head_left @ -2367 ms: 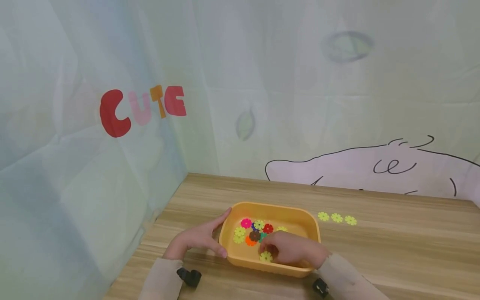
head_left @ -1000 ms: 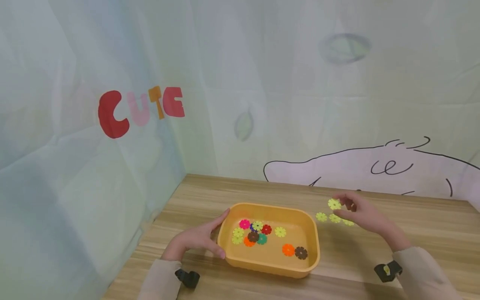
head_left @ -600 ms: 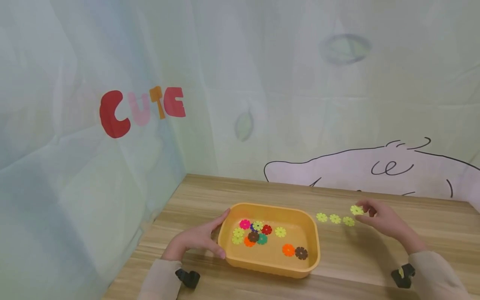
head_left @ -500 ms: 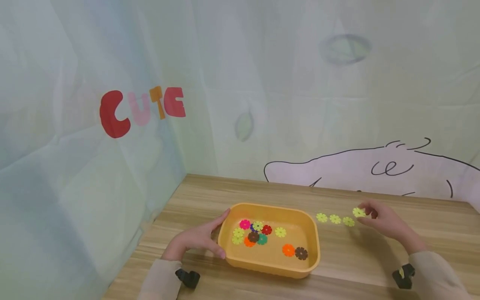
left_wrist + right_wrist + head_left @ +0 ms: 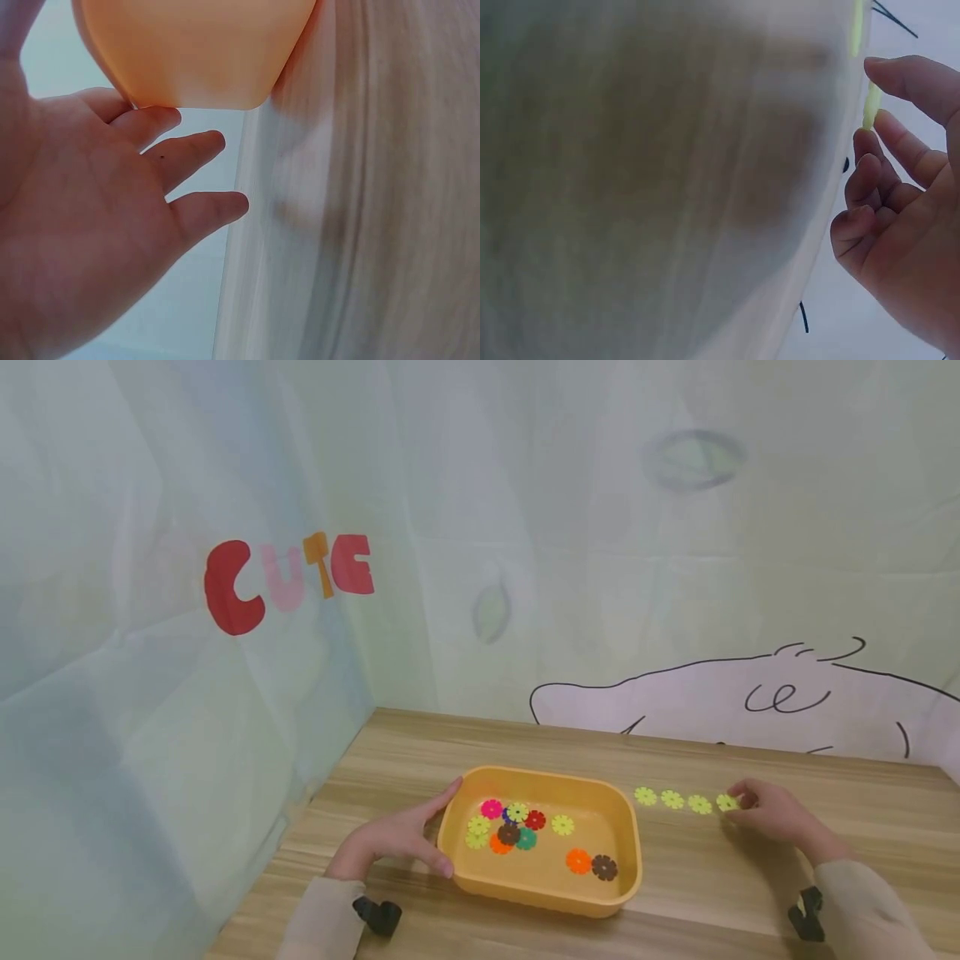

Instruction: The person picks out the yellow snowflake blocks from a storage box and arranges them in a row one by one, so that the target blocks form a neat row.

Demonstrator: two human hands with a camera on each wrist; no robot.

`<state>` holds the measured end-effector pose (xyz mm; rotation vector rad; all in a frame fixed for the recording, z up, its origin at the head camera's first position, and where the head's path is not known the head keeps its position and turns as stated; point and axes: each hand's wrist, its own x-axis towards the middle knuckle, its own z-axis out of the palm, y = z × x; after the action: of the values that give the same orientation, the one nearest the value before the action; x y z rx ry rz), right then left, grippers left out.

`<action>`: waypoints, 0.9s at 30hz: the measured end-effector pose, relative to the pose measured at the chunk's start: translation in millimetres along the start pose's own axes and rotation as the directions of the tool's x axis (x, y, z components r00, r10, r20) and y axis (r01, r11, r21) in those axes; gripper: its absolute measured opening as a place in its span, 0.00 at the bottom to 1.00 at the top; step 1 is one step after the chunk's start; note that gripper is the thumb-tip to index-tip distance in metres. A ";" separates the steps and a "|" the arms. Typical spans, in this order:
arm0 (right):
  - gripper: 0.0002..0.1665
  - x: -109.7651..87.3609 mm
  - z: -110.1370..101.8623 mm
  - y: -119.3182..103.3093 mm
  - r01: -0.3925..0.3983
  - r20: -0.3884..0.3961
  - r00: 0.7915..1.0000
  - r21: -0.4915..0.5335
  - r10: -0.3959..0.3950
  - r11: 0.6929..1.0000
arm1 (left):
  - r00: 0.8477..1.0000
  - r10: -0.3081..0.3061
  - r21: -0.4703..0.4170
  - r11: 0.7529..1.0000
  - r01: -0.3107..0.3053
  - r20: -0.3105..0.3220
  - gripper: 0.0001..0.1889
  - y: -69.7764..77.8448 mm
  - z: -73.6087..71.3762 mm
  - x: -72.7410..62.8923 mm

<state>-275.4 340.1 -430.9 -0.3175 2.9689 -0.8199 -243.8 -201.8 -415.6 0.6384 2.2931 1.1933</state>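
Observation:
At the right end of a row of yellow snowflake discs (image 5: pixel 672 799) on the table, my right hand (image 5: pixel 776 812) pinches another yellow snowflake disc (image 5: pixel 726 802) by its edge, level with the row. In the right wrist view the thumb and forefinger of my right hand (image 5: pixel 907 187) are at that disc (image 5: pixel 871 105), seen edge-on. An orange plastic tray (image 5: pixel 540 906) stands left of the row. My left hand (image 5: pixel 401 842) rests spread against its left end, thumb and forefinger at the two corners. In the left wrist view, the fingers of my left hand (image 5: pixel 97 210) extend, touching the tray (image 5: pixel 187 60).
Inside the tray lie a bunch of mixed discs: pink (image 5: pixel 492 809), red (image 5: pixel 535 820), green (image 5: pixel 526 839), brown (image 5: pixel 509 834) and several yellow. An orange disc (image 5: pixel 579 861) and a brown disc (image 5: pixel 604 867) lie apart near its right end. Fabric walls (image 5: pixel 480 510) bound the wooden table.
My right hand has left the tray with a yellow disc, moved over the row and lowered the disc at its right end. My left hand has stayed at the tray.

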 end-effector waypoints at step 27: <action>0.26 0.9 -0.9 -0.5 -0.038 0.036 0.999 -0.023 0.038 0.999 | 1.000 0.015 0.014 1.000 -0.015 -0.001 0.66 -1.9 -0.9 0.5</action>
<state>-276.3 339.9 -429.8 -0.2731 2.9425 -0.7684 -245.1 -203.0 -416.8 0.6611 2.3032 1.1858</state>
